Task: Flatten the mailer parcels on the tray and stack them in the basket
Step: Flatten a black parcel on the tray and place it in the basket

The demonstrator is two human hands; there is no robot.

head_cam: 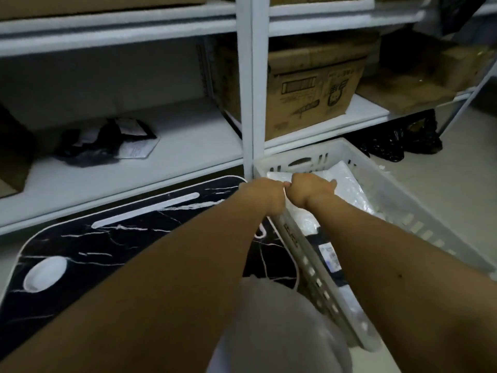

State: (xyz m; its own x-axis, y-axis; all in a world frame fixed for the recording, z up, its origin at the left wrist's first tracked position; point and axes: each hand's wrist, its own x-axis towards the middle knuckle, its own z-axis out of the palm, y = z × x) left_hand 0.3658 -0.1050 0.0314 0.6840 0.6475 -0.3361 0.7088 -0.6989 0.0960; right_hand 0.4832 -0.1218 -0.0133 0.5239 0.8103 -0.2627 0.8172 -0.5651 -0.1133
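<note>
Both hands are working at the far corner of the white basket (398, 189), right of centre in the frame. The right hand (312, 188) is lying knuckles-up on a white mailer parcel (347, 181) inside the basket and appears to be pressing it down; its fingers are hidden beneath the hand, so whether it is grasping the parcel or only pressing cannot be determined. The left hand (265, 191) is sitting at the basket's near-left rim, fingers curled; what it is clasping (rim or parcel edge) is not readable.

The black marbled tray (113, 246) is lying in the lower left of the frame, touching the basket's left wall.

Risks from this position:
- The parcel is lying slightly tilted toward the far wall. Uneven pressure could trap air at one end, so the stack would be sitting crooked.
- Weight on the rim could be tipping or sliding the basket against the tray.

Limits of view:
- The basket floor nearer the viewer is blocked by the right forearm; a darker, label-bearing item (329, 255) is showing there, identity unclear.
- A pale blurred shape (282, 327) at bottom centre is out of focus.
- A dark crumpled bundle (107, 141) on the white shelf (188, 135), left of centre, may be more mailers; this is uncertain.
</note>
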